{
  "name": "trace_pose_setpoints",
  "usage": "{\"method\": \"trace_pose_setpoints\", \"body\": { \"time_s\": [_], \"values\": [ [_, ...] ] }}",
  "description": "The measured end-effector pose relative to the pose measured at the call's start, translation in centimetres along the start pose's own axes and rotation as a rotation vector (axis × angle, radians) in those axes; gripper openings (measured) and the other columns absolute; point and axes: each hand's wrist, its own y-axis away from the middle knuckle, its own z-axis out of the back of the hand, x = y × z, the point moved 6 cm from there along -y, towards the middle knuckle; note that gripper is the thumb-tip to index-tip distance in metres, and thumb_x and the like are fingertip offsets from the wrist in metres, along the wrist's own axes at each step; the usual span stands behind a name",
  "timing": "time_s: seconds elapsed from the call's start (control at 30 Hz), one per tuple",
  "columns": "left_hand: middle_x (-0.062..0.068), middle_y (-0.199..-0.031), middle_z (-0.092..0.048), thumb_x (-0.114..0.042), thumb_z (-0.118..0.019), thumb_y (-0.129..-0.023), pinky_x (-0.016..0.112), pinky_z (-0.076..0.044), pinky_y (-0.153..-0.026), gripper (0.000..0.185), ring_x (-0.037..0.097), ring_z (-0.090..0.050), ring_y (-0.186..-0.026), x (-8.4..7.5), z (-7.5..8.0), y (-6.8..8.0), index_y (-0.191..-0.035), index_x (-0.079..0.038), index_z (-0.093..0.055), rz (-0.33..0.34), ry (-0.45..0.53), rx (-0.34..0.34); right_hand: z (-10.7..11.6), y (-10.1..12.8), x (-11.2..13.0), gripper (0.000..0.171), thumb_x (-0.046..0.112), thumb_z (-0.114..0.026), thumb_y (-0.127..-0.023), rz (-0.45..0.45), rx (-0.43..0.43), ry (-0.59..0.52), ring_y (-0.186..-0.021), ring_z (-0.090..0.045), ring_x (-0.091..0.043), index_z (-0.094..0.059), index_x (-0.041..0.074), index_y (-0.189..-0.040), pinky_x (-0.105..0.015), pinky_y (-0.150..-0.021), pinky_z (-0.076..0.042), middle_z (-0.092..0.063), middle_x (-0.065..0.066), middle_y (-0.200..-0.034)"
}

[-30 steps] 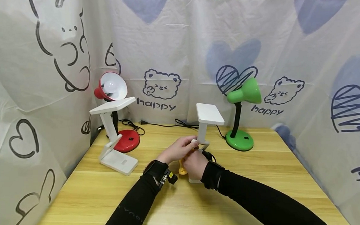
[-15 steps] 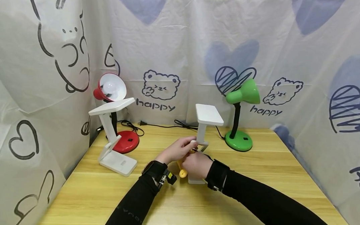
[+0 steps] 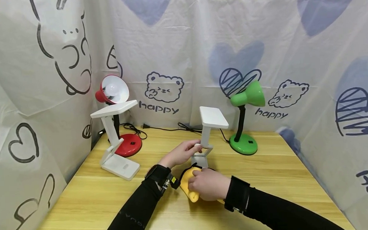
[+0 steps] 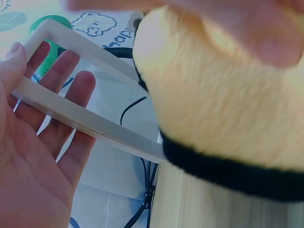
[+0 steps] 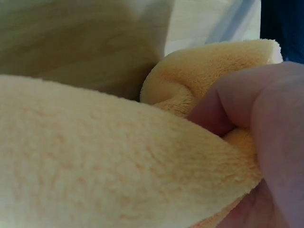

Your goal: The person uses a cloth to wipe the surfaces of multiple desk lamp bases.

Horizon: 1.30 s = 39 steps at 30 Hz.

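While the left hand [image 3: 181, 153] gripped a white lamp [image 3: 214, 117], the right hand [image 3: 210, 184] pinched a yellow cloth [image 3: 185, 183] just beside the left, where one careless tug might have snagged and tipped the lamp.

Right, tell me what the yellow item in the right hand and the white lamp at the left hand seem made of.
Yellow item: matte plush fabric, shown by its fuzzy nap; exact fibre unclear.
White lamp: probably smooth, low-sheen plastic, given its even, moulded-looking surfaces; painted metal is possible.
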Motion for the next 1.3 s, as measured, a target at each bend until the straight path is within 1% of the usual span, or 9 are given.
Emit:
{"method": "trace_pose_setpoints", "body": {
  "time_s": [0.23, 0.33, 0.4, 0.7, 0.8, 0.9, 1.0, 1.2, 1.3],
  "values": [
    [-0.006, -0.120, -0.068, -0.048, -0.039, -0.108, 0.036, -0.052, -0.095, 0.034, 0.018, -0.064, -0.113, 0.0, 0.1, -0.1, -0.135, -0.039, -0.059, -0.005, -0.008, -0.007, 0.0, -0.3, -0.5, 0.013, 0.018, -0.073, -0.088, 0.031, -0.052, 0.067, -0.082, -0.058, -0.010, -0.073, 0.028, -0.096, -0.025, -0.063, -0.045, -0.070, 0.013, -0.096],
    [-0.004, -0.119, -0.068, -0.048, -0.039, -0.108, 0.035, -0.051, -0.092, 0.034, 0.026, -0.064, -0.113, 0.0, 0.1, -0.1, -0.134, -0.039, -0.059, -0.008, 0.000, -0.004, -0.3, -0.9, -1.2, 0.012, 0.016, -0.073, -0.086, 0.035, -0.087, 0.079, -0.082, -0.061, -0.010, -0.073, 0.026, -0.093, -0.024, -0.065, -0.048, -0.070, 0.013, -0.092],
    [-0.002, -0.119, -0.068, -0.048, -0.039, -0.108, 0.034, -0.050, -0.084, 0.033, 0.029, -0.064, -0.103, 0.0, 0.0, 0.0, -0.134, -0.039, -0.059, -0.005, 0.005, -0.007, -0.6, -1.4, -1.9, 0.007, 0.021, -0.074, -0.085, 0.025, -0.113, 0.090, -0.080, -0.061, -0.010, -0.072, 0.026, -0.090, -0.025, -0.065, -0.049, -0.069, 0.013, -0.087],
    [0.002, -0.112, -0.070, -0.044, -0.043, -0.108, 0.035, -0.052, -0.094, 0.038, 0.015, -0.065, -0.106, -0.3, 0.0, -0.3, -0.126, -0.019, -0.064, -0.031, 0.004, -0.024, -1.8, -3.3, -5.3, 0.014, 0.012, -0.072, -0.083, -0.076, -0.301, 0.096, -0.063, -0.054, -0.007, -0.061, 0.016, -0.076, -0.022, -0.055, -0.045, -0.057, 0.005, -0.070],
    [0.007, -0.119, -0.070, -0.043, -0.044, -0.108, 0.035, -0.050, -0.097, 0.033, 0.014, -0.064, -0.109, -0.3, 0.0, -0.3, -0.125, -0.025, -0.065, -0.041, -0.004, -0.036, -2.2, -3.7, -5.9, 0.008, 0.012, -0.071, -0.084, -0.103, -0.329, 0.063, -0.068, -0.060, -0.010, -0.064, 0.014, -0.080, -0.025, -0.061, -0.051, -0.062, 0.003, -0.075],
    [0.010, -0.124, -0.069, -0.043, -0.045, -0.108, 0.036, -0.049, -0.098, 0.027, 0.013, -0.063, -0.111, -0.3, 0.0, -0.4, -0.124, -0.033, -0.065, -0.045, 0.000, -0.039, -2.6, -3.9, -6.3, 0.006, 0.015, -0.072, -0.082, -0.137, -0.300, 0.023, -0.075, -0.063, -0.012, -0.066, 0.013, -0.084, -0.028, -0.068, -0.054, -0.066, 0.001, -0.081],
    [0.005, -0.118, -0.070, -0.043, -0.045, -0.108, 0.035, -0.050, -0.095, 0.027, 0.013, -0.064, -0.107, -0.3, -0.1, -0.6, -0.122, -0.031, -0.065, -0.052, 0.000, -0.036, -2.9, -4.1, -6.6, 0.011, 0.019, -0.074, -0.081, -0.177, -0.214, -0.027, -0.076, -0.061, -0.011, -0.066, 0.014, -0.087, -0.029, -0.069, -0.054, -0.066, 0.002, -0.084],
    [-0.002, -0.105, -0.069, -0.041, -0.043, -0.109, 0.033, -0.053, -0.091, 0.032, 0.013, -0.065, -0.099, -0.2, 0.0, -0.5, -0.120, -0.021, -0.065, -0.041, -0.027, -0.031, -3.0, -4.4, -6.8, 0.018, 0.016, -0.073, -0.080, -0.235, -0.016, -0.138, -0.067, -0.050, -0.008, -0.064, 0.015, -0.096, -0.023, -0.060, -0.047, -0.059, 0.004, -0.086],
    [0.003, -0.110, -0.070, -0.040, -0.043, -0.109, 0.036, -0.054, -0.093, 0.028, 0.015, -0.066, -0.103, -0.1, 0.0, -0.2, -0.121, -0.025, -0.064, -0.026, -0.011, -0.022, -2.8, -4.4, -6.3, 0.015, 0.009, -0.071, -0.078, -0.240, 0.047, -0.177, -0.058, -0.044, -0.007, -0.061, 0.016, -0.087, -0.022, -0.053, -0.040, -0.051, 0.006, -0.075]
  ]
}}
